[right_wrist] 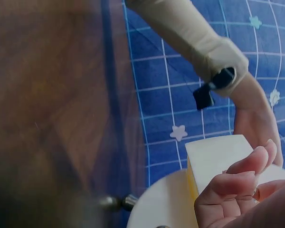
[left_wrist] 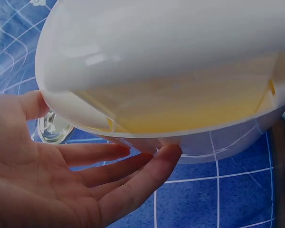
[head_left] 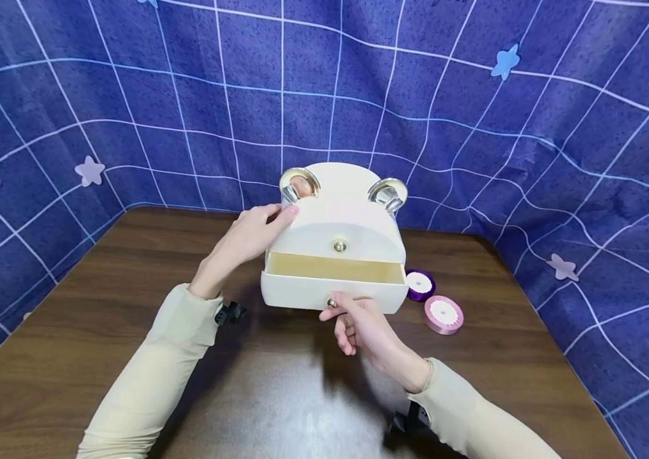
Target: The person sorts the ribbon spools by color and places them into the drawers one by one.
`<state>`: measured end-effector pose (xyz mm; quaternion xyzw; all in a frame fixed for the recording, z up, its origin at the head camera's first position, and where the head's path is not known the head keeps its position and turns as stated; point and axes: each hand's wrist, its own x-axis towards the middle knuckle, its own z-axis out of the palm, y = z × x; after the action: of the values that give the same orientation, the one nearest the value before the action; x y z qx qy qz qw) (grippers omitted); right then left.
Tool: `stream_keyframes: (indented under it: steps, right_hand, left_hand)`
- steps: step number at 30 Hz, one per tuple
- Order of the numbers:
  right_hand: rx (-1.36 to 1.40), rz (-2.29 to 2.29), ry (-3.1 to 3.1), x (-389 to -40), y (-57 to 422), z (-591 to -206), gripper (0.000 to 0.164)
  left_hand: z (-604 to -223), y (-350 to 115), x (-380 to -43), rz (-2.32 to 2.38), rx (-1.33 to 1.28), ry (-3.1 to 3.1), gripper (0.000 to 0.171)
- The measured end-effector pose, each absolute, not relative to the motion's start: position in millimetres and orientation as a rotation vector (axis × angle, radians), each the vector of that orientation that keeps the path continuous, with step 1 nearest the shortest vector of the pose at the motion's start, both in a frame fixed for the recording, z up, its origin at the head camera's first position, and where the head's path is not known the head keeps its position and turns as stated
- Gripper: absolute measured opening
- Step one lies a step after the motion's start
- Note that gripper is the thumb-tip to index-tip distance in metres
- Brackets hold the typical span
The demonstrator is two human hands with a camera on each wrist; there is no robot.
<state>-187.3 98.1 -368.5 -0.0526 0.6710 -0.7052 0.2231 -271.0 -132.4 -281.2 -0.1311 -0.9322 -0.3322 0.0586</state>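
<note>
A white plastic drawer box (head_left: 347, 220) with two gold-rimmed, mirror-like round ears stands on the table. Its lower drawer (head_left: 296, 291) is pulled out, showing a bare cream inside; the upper drawer with its gold knob (head_left: 340, 245) is closed. On the box's left side rests my left hand (head_left: 247, 237), thumb by the left ear. The left wrist view shows that hand's fingers (left_wrist: 133, 190) nearly straight against the box. My right hand (head_left: 370, 331) pinches the small gold knob (head_left: 332, 303) of the lower drawer between thumb and forefinger, the other fingers loosely curled.
Right of the box lie a purple ribbon roll (head_left: 419, 284) and, nearer, a pink ribbon roll (head_left: 444, 314). All stand on a dark brown wooden table (head_left: 101, 325). A blue cloth (head_left: 255, 115) with white grid lines and stars hangs behind and around it.
</note>
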Motion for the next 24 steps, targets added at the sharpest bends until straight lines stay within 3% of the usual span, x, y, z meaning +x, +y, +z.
stream_keyframes:
  steps: [19,24]
  right_hand:
    - [-0.222,-1.805,1.85,-151,111,-367,0.054]
    - [-0.446,-1.725,1.828,-146,132,-345,0.043]
  left_hand:
    - [-282,-132,-273,-0.995,-0.423,-2.8,0.062]
    - [-282,-131,-273,-0.991,-0.425,-2.796,0.059]
